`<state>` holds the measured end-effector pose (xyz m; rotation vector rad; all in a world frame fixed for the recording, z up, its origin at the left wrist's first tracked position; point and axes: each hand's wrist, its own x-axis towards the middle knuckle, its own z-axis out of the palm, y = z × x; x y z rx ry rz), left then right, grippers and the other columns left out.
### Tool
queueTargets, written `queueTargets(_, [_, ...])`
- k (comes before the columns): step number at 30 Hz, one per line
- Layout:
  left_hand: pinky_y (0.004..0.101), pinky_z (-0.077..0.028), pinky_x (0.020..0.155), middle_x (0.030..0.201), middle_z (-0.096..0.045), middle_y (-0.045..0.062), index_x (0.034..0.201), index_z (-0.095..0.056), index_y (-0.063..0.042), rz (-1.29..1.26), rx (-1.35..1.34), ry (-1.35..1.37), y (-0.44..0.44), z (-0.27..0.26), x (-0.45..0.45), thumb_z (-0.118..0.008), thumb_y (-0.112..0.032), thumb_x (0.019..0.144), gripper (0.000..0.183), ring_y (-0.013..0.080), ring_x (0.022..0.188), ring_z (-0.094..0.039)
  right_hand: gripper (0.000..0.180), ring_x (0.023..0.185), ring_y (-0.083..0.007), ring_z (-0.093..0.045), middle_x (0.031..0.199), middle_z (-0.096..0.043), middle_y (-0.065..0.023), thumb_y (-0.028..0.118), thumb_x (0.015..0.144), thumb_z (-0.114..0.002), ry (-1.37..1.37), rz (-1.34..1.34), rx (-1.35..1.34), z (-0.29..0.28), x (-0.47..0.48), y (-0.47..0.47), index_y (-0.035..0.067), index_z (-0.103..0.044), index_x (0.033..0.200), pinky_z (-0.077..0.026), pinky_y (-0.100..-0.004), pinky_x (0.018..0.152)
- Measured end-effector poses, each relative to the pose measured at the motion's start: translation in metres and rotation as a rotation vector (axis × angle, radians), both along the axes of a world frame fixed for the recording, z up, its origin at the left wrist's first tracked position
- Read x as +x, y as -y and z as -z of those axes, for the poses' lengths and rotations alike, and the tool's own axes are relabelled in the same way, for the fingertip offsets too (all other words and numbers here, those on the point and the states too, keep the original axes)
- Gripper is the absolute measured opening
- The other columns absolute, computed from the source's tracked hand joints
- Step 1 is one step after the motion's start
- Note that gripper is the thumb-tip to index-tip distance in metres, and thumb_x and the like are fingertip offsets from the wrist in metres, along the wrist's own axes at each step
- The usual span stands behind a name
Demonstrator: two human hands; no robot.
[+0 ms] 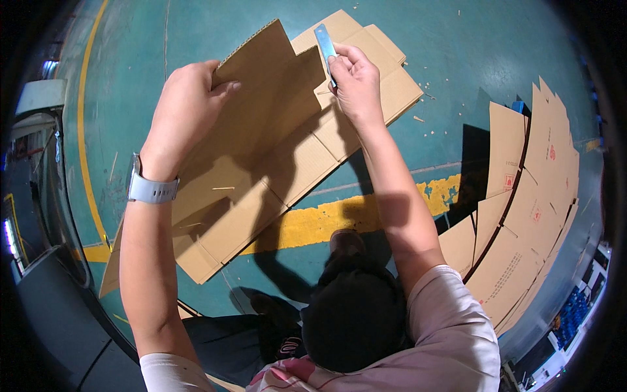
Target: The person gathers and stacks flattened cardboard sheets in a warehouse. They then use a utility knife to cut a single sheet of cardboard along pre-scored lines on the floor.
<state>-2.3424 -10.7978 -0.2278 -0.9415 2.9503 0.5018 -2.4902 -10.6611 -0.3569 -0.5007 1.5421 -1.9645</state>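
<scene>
My left hand grips the edge of a raised corrugated cardboard panel between thumb and fingers. The panel has a stepped cutout along its right side and stands tilted above other flattened cardboard on the floor. In my right hand is a flat, narrow metal blade with a small hole at its far end. Its lower end lies close to the panel's right edge; whether they touch is unclear. Small cardboard strips lie on the brown sheet near my left forearm.
Flattened printed cardboard blanks stand stacked at the right, crossed by a dark band. Cardboard scraps dot the green floor. A worn yellow line runs beneath the work. Grey equipment borders the left side.
</scene>
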Motion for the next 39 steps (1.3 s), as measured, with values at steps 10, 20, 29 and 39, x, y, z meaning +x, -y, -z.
queueTargets(10, [0.0358, -0.042, 0.059, 0.07, -0.052, 0.025, 0.084, -0.055, 0.007, -0.002, 0.03, -0.014, -0.003, 0.001, 0.0, -0.066, -0.017, 0.081, 0.027, 0.0295, 0.057, -0.04, 0.02, 0.051, -0.0024, -0.039, 0.061, -0.048, 0.0041, 0.01, 0.087, -0.054, 0.012, 0.014, -0.06, 0.01, -0.001, 0.009, -0.003, -0.055, 0.102, -0.032, -0.0199, 0.044])
queueTargets(20, [0.0401, -0.043, 0.061, 0.072, -0.054, 0.025, 0.082, -0.056, 0.006, 0.004, 0.02, -0.023, -0.005, -0.001, -0.001, -0.065, -0.016, 0.08, 0.024, 0.0379, 0.067, -0.048, 0.018, 0.05, -0.0027, -0.039, 0.061, -0.049, 0.0034, 0.009, 0.088, -0.052, 0.124, 0.035, -0.041, 0.0, 0.019, 0.003, -0.003, -0.054, 0.102, -0.032, -0.0202, 0.044])
queueTargets(29, [0.0416, -0.043, 0.061, 0.071, -0.055, 0.026, 0.081, -0.057, 0.006, 0.001, 0.055, -0.037, -0.005, -0.001, 0.0, -0.065, -0.016, 0.079, 0.023, 0.0422, 0.072, -0.052, 0.017, 0.049, -0.0024, -0.038, 0.06, -0.047, 0.0037, 0.007, 0.088, -0.052, 0.122, 0.017, -0.064, 0.0, 0.017, 0.008, -0.003, -0.054, 0.102, -0.031, -0.0194, 0.043])
queueTargets(39, [0.0415, -0.045, 0.063, 0.072, -0.056, 0.025, 0.081, -0.058, 0.006, 0.006, 0.004, -0.037, -0.003, 0.002, -0.001, -0.065, -0.016, 0.079, 0.023, 0.0412, 0.071, -0.054, 0.019, 0.056, -0.0011, -0.044, 0.071, -0.054, 0.0032, 0.009, 0.089, -0.054, 0.155, -0.001, -0.071, 0.001, 0.03, 0.004, 0.0, -0.056, 0.105, -0.037, -0.0167, 0.046])
